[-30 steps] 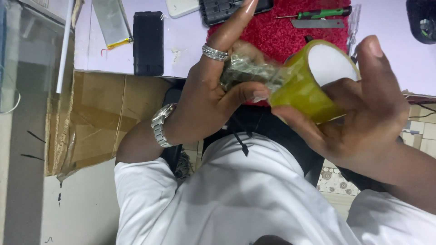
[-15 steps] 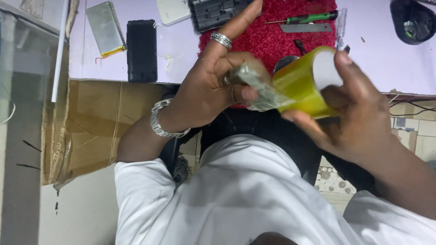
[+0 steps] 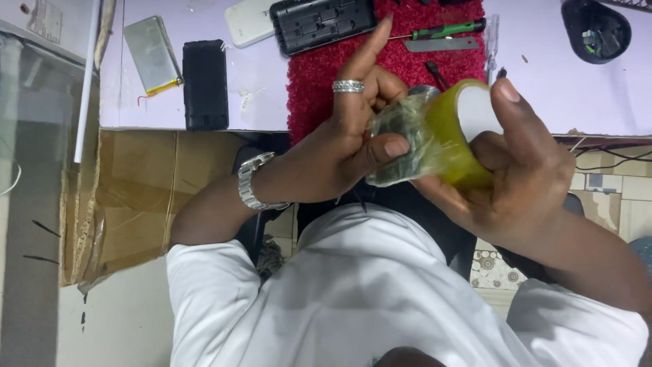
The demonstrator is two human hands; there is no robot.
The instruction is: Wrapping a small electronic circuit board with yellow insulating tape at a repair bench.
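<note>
Yellow tape roll (image 3: pixel 456 139) sits gripped in my right hand (image 3: pixel 523 177) while my left hand (image 3: pixel 353 146) pinches its crumpled loose end (image 3: pixel 401 139); next, a steady peel seems required.

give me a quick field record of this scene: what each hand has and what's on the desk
left hand: pinches a crumpled clear strip of tape between thumb and fingers; ring on one finger, metal watch on the wrist
right hand: grips the yellow tape roll
red mat: on the desk, under a green-handled screwdriver and a black case
desk, left part: black phone, flat silver battery
below desk: cardboard
</note>
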